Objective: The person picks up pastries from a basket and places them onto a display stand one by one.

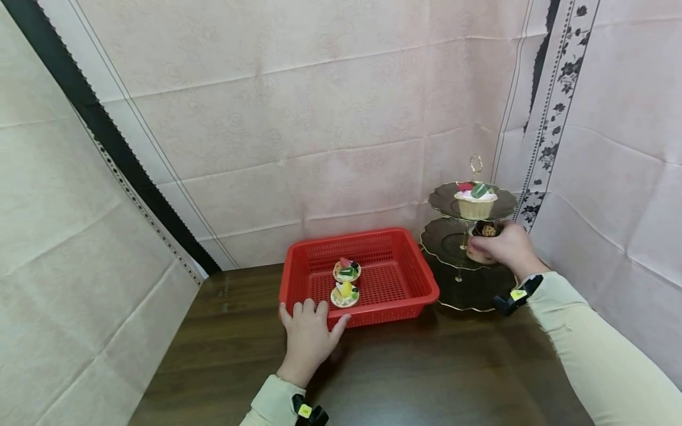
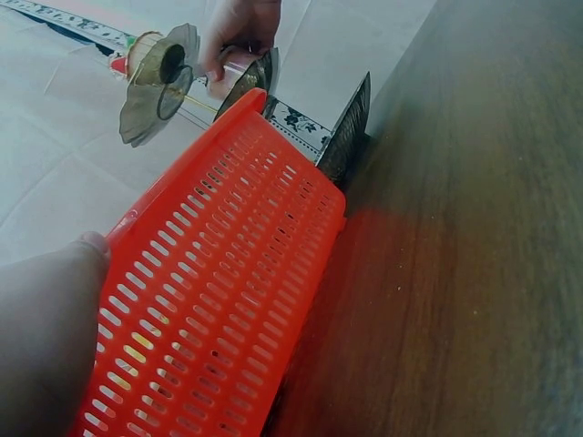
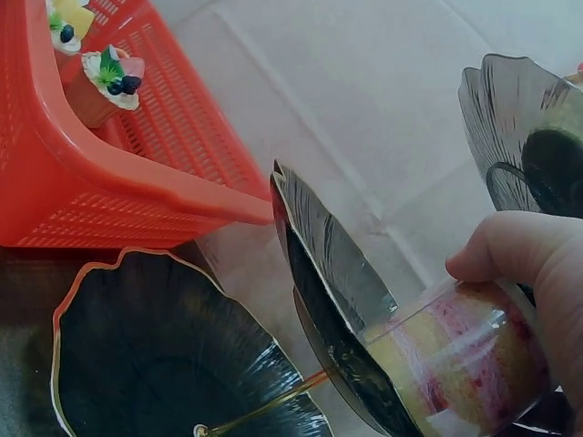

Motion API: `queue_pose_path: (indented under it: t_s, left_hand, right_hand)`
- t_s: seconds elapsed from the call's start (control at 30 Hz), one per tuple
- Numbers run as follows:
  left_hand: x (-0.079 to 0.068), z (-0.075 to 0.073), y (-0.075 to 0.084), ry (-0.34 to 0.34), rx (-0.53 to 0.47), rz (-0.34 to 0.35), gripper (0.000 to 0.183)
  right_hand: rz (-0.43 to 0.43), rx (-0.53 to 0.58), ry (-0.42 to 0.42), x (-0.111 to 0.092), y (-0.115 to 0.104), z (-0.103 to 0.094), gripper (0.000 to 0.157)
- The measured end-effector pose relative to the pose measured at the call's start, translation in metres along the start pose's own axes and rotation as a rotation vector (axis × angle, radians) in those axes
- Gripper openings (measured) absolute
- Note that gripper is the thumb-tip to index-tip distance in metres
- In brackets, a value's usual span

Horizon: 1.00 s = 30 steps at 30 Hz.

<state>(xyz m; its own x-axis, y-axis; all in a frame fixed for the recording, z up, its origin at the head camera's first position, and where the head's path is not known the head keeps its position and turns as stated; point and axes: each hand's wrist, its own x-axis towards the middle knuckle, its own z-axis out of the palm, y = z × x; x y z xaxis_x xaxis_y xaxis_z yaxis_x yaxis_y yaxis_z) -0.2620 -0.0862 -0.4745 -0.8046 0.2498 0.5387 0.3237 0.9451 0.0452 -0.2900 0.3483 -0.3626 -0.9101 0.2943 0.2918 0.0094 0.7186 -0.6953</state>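
My right hand point(image 1: 508, 245) grips a clear cup of layered cake point(image 3: 460, 355) over the middle plate of a three-tier stand point(image 1: 444, 239). Pink and yellow layers show through the cup's side, and its top is dark with a brown nutty piece. On the stand's top plate sits a cupcake point(image 1: 476, 204) with white cream, red fruit and a green leaf. At the red plastic basket point(image 1: 394, 275), my left hand point(image 1: 306, 337) holds the front left rim, fingers over it and thumb at the outer side. Inside are a cupcake with a yellow topping point(image 1: 345, 294) and another with red fruit point(image 1: 347, 270).
The basket stands on a dark wooden table point(image 1: 383, 373), just left of the stand's wide bottom plate point(image 1: 463, 290). Pale cloth point(image 1: 330, 118) hangs close behind and at both sides. A gold ring point(image 1: 476, 164) tops the stand.
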Motion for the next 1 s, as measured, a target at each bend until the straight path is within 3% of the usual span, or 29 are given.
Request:
queue_pose_path:
  t_s: [0.6,1.0]
  left_hand:
    - [0.0,0.002,-0.001,0.014,-0.003,0.006,0.061]
    - [0.0,0.001,0.0,0.014,-0.011,0.007,0.06]
  right_hand:
    - [-0.069,-0.078,0.025,0.009,0.003,0.007,0.056]
    - [-0.099,-0.051,0.02,0.013,0.01,0.008,0.06]
